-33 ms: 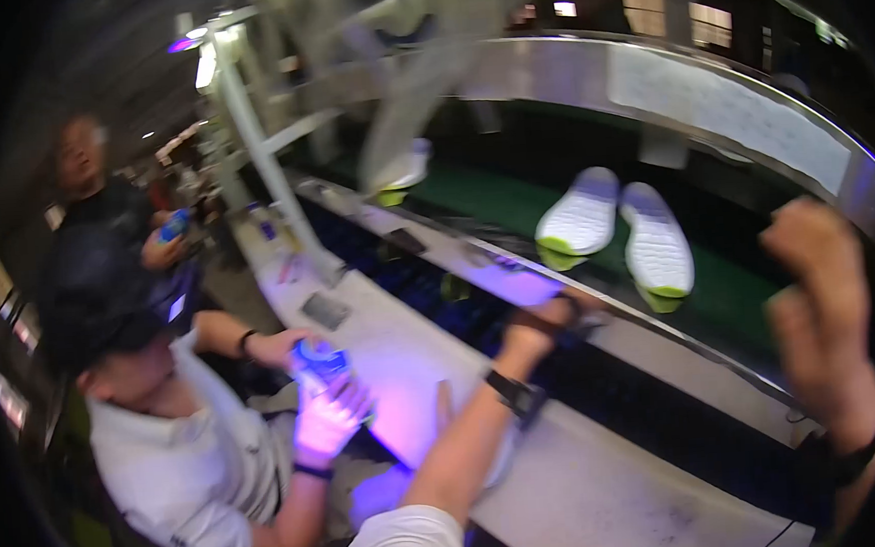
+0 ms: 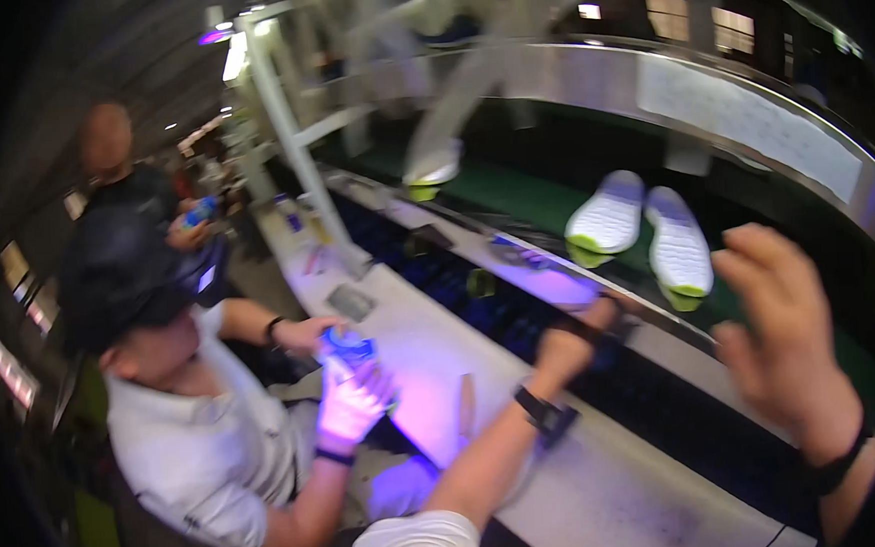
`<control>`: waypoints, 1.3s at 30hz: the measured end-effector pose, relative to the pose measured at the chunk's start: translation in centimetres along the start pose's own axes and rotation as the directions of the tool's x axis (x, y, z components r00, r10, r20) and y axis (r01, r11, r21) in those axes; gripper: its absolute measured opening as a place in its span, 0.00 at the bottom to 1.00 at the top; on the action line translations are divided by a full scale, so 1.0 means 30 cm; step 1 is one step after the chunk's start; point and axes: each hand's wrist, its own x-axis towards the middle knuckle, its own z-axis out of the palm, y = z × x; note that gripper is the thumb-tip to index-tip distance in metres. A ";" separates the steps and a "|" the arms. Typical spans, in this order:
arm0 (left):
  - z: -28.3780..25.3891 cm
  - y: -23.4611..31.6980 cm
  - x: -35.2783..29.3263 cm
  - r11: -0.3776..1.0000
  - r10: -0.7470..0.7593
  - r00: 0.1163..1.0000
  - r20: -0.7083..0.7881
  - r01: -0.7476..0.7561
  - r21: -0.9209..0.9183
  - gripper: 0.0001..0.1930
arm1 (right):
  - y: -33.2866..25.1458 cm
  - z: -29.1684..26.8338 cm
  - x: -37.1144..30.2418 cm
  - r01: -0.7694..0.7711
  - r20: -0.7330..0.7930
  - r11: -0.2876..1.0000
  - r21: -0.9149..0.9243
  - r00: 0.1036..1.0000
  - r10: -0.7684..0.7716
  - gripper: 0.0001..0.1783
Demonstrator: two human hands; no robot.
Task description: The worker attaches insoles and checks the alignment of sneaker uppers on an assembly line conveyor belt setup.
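White lime-ended soles near the person's hands

On the green belt, two white soles bear crosswise lines, lime at one end, lavender at the other.

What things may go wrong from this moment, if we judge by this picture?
The open right hand is close to the right-hand white-and-lime sole and might brush it out of line with the left-hand sole.

The left hand reaches over the dark strip; if it holds something, which blur hides, that could drop there.

The left forearm appears close to the brown stick and might knock it.
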 end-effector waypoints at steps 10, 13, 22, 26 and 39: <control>-0.202 0.396 -0.783 0.894 -0.157 0.849 0.505 0.340 -0.293 0.21 | -0.200 0.507 0.288 -0.248 -0.002 0.963 0.107 0.968 0.250 0.19; -0.267 0.343 -0.815 0.906 0.066 0.778 0.625 0.216 -0.365 0.18 | -0.202 0.474 0.217 -0.220 -0.225 0.932 0.288 0.930 0.290 0.09; -0.202 0.581 -1.002 0.916 0.370 0.916 0.156 -0.331 -0.227 0.26 | -0.450 0.000 -0.576 -0.204 -0.304 0.608 0.767 0.719 0.625 0.14; -0.120 0.672 -0.968 0.930 0.294 0.815 0.500 -0.364 0.046 0.39 | -0.570 -0.103 -0.954 -0.433 -0.086 0.351 0.830 0.522 0.849 0.17; -0.076 0.856 -0.831 0.459 0.091 0.908 0.409 0.326 -0.826 0.25 | -0.733 -0.148 -1.351 -0.491 0.304 -0.123 0.862 0.309 0.901 0.29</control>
